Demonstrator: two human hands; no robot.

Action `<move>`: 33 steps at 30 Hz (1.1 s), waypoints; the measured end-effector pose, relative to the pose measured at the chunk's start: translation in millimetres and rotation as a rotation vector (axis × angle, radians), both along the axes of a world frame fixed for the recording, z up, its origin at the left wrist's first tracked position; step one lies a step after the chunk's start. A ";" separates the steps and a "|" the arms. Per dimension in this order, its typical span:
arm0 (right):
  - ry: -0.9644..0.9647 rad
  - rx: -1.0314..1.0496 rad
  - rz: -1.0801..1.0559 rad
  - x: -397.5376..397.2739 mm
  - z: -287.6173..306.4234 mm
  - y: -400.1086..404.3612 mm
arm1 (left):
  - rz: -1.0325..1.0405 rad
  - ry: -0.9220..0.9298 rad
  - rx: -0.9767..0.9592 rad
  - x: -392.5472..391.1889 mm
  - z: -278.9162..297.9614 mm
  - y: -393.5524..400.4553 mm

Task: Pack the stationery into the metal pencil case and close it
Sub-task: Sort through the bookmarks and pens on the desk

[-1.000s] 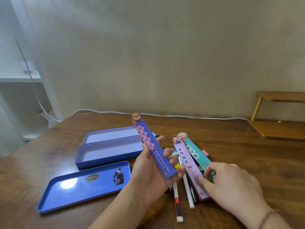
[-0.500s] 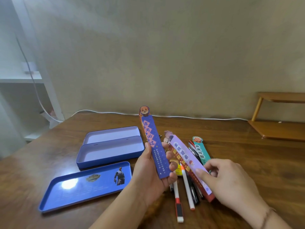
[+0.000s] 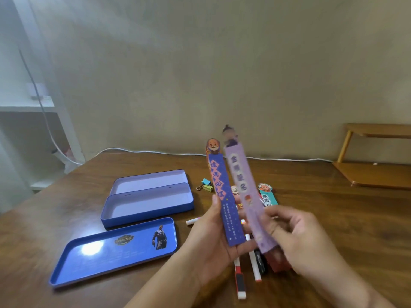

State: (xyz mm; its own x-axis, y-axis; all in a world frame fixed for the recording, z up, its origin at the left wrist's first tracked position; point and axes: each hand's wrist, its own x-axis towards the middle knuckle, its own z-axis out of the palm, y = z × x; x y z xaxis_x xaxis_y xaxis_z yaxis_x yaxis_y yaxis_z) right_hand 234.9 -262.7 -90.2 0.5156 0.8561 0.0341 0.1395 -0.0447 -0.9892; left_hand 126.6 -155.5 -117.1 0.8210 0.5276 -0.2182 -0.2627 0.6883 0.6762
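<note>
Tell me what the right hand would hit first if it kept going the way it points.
Probably the dark blue bookmark in the left hand; the right hand, holding the lilac bookmark, points leftward toward it, though depth is unclear.

I take the open pencil case (image 3: 146, 202) as my landmark on the table (image 3: 66, 218). Its loose lid (image 3: 113, 252) lies just in front of it, nearer to me. To the right of the case I see the binder clips (image 3: 205, 185) on the table. Further right, above the table, the left hand (image 3: 213, 238) holds one bookmark (image 3: 224, 196) upright, and the right hand (image 3: 298, 241) holds a second bookmark (image 3: 244, 190) just beside it. Under both hands, right of the lid, the pens (image 3: 246, 270) lie in a pile. One more bookmark (image 3: 266, 195) lies behind the right hand. Far right of the case stands a wooden rack (image 3: 373, 172).
</note>
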 end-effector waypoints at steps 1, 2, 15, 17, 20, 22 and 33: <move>-0.050 -0.023 0.011 -3.6 -3.0 1.1 | -0.031 0.012 -0.004 0.5 -0.3 -1.3; -0.112 -0.041 0.004 -6.2 -5.0 2.0 | -0.049 0.019 -0.011 0.9 0.0 -2.5; -1.225 0.117 0.042 2.8 -28.0 2.8 | -0.012 0.005 -0.025 -2.5 3.5 -5.3; -1.272 0.131 0.077 4.3 -29.6 2.2 | -0.011 0.010 -0.024 -3.2 5.6 -5.5; -1.273 0.144 0.014 2.6 -29.4 1.6 | -0.027 -0.019 -0.063 -4.6 8.2 -9.8; -1.261 0.140 -0.020 1.1 -29.2 1.7 | -0.034 -0.055 -0.074 -5.0 8.0 -11.0; -0.864 -0.641 -0.333 57.1 -12.5 -0.4 | -0.011 0.036 -0.060 -4.8 0.5 0.8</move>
